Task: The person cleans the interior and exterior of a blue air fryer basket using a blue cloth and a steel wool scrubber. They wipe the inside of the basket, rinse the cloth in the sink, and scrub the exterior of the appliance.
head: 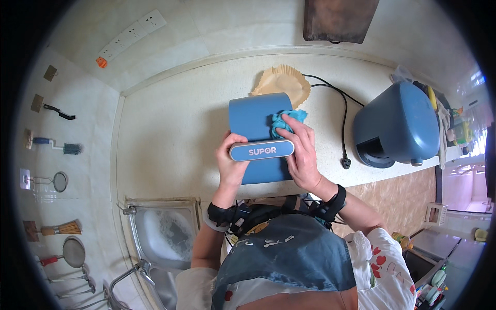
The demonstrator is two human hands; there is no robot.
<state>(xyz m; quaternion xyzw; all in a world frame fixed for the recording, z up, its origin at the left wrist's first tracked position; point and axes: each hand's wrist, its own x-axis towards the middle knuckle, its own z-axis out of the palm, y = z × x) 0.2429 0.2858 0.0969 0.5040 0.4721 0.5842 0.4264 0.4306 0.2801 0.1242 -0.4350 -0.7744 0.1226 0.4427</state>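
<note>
A blue air fryer basket (260,114) with a Supor handle (262,150) stands near the counter's front edge. My left hand (232,157) grips the left end of the handle. With its fingers, my right hand (300,151) presses a crumpled turquoise cloth (285,122) against the basket's right side, its lower part beside the handle's right end. A pleated paper liner (285,81) lies just behind the basket. The blue air fryer body (399,124) stands to the right, its front opening partly visible.
A black power cord with a plug (346,162) curves over the counter (166,128) between basket and fryer body. At the lower left is a steel sink (166,232) with suds and a faucet (142,267). Brushes and strainers hang on the left wall. A dark board (339,19) stands at the back.
</note>
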